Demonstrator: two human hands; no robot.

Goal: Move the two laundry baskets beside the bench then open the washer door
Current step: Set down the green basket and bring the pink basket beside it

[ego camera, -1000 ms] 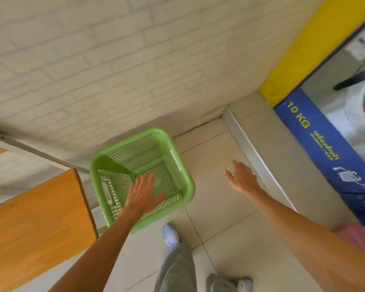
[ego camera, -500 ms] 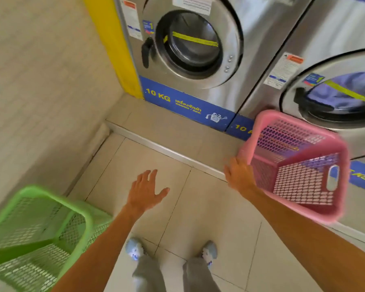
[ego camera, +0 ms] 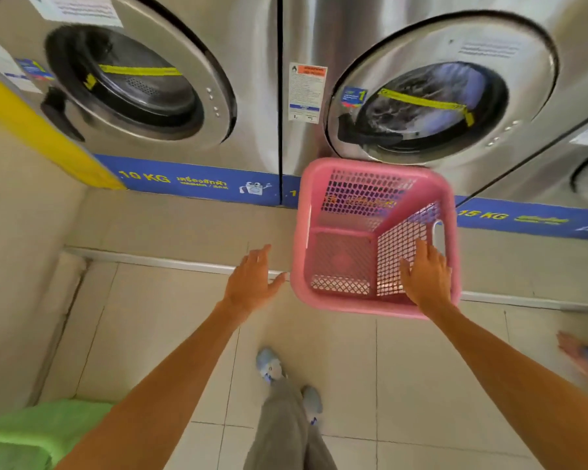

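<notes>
A pink mesh laundry basket (ego camera: 340, 303) stands on the raised step below the steel washers. My right hand (ego camera: 425, 279) is spread over its near right corner, fingers against the inner mesh wall, not closed on it. My left hand (ego camera: 252, 283) hovers open just left of the basket's rim, thumb close to it. The green basket (ego camera: 31, 432) shows only as a blurred edge at the bottom left. The left washer's round door (ego camera: 129, 83) is closed, its black handle (ego camera: 60, 110) on the left side. The right washer's door (ego camera: 435, 106) is closed too.
A beige wall (ego camera: 11, 266) and a yellow post (ego camera: 31, 130) close off the left. A metal-edged step (ego camera: 150, 259) runs along the washers' base. My shoes (ego camera: 269, 364) stand on the tiled floor. Another person's foot (ego camera: 584, 357) shows at the right edge.
My view has swung right from the green basket to the washers. The pink basket now sits centred ahead, and my right hand has moved from its left edge to its near right corner.
</notes>
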